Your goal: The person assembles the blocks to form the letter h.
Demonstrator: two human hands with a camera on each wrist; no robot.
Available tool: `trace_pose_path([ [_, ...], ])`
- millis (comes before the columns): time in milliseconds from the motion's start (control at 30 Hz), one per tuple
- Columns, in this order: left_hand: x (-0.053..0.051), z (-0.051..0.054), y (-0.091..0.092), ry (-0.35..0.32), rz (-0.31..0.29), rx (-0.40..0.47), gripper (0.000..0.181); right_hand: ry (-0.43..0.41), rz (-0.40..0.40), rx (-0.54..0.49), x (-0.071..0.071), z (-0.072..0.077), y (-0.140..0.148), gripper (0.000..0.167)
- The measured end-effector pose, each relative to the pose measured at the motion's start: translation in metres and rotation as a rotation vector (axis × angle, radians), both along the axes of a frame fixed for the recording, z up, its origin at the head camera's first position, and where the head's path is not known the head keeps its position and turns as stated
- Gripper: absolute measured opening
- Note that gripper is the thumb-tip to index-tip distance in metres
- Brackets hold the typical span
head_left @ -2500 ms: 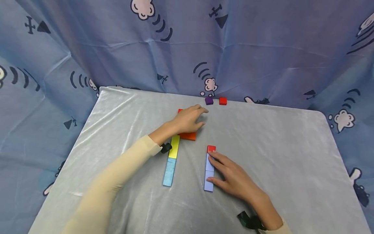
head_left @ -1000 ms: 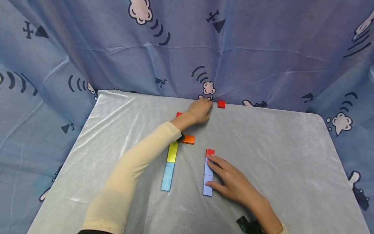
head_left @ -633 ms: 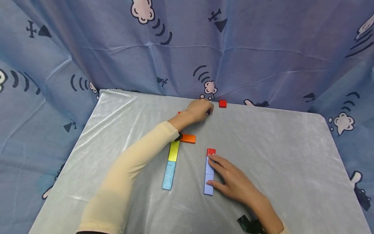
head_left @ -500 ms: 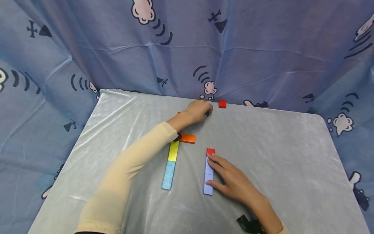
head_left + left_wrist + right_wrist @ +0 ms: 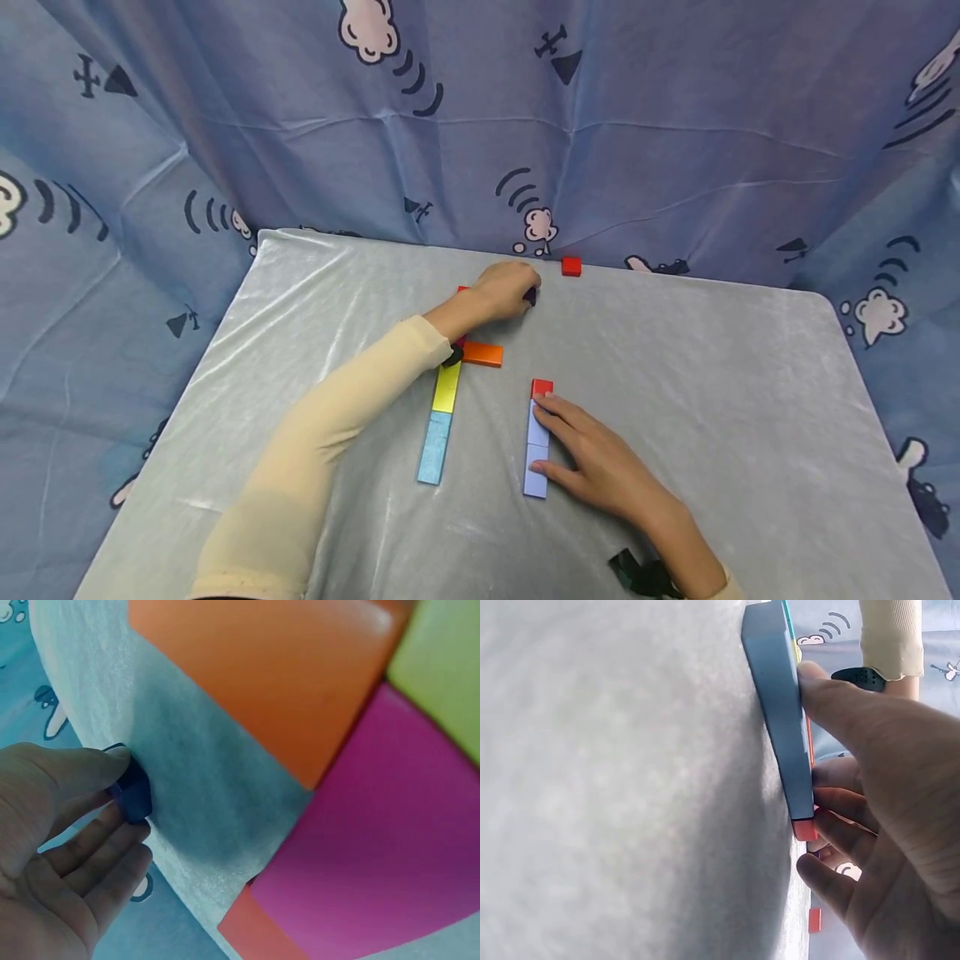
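Note:
My left hand (image 5: pixel 504 290) pinches a small dark purple block (image 5: pixel 133 793) between thumb and fingers, near the back edge of the table. Below that arm runs a column of blocks: a magenta block (image 5: pixel 375 825), a yellow block (image 5: pixel 447 387) and a light blue block (image 5: pixel 434 448). An orange block (image 5: pixel 482 355) juts out to its right. The fingertips of my right hand (image 5: pixel 600 458) rest on two lavender blocks (image 5: pixel 536 479) laid end to end, its fingers loosely extended. A small red block (image 5: pixel 542 388) caps their far end.
Another red block (image 5: pixel 572 267) lies by the table's back edge. At the column's far end an orange-red piece (image 5: pixel 262 926) partly shows. A pale grey cloth (image 5: pixel 712 400) covers the table, and a patterned blue curtain (image 5: pixel 675 125) hangs behind it.
My left hand has reached to the back edge, taken the purple block from beside the red one, and drawn it slightly nearer. My right hand stays on the lavender blocks.

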State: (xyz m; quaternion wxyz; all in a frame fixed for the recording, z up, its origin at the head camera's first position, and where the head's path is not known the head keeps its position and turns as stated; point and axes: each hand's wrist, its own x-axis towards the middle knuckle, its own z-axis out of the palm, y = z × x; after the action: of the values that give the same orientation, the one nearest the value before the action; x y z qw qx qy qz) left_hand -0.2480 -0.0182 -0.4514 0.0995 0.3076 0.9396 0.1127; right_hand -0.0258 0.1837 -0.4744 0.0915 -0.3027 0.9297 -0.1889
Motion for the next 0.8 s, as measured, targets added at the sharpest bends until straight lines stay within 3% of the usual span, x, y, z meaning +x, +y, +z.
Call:
trace_pose_path([
  [300, 0.007, -0.003, -0.007, -0.025, -0.015, 0.017, 0.014, -0.034, -0.010, 0.002, -0.001, -0.001, -0.001, 0.081],
  [567, 0.014, 0.001, -0.011, -0.033, -0.023, 0.026, 0.017, -0.012, -0.008, -0.009, -0.001, -0.001, 0.000, 0.080],
  [800, 0.029, 0.004, -0.018, -0.033, -0.057, 0.059, 0.017, -0.023, -0.009, -0.008, -0.001, -0.001, 0.001, 0.081],
])
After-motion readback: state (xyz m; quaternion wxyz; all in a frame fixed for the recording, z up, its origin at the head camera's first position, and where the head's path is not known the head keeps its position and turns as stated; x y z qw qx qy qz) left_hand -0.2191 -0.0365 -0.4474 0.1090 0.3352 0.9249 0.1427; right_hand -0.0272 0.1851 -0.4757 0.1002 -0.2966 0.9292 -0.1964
